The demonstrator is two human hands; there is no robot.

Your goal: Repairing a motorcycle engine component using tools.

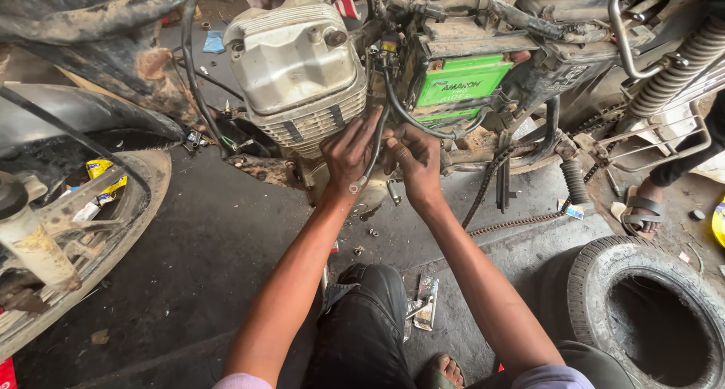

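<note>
both hands under engine (296, 64): left hand (349, 153) gripping black hose (375, 149), right hand (414, 161) closed just beside it.

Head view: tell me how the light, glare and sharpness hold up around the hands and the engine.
Head view: soft daylight, no hard shadows; the pale engine cover is bright but not blown out; the green battery reads clearly; left hand and right hand on the black cable are sharp; the frame edges bow, bending the front wheel and the loose tyre.
</note>
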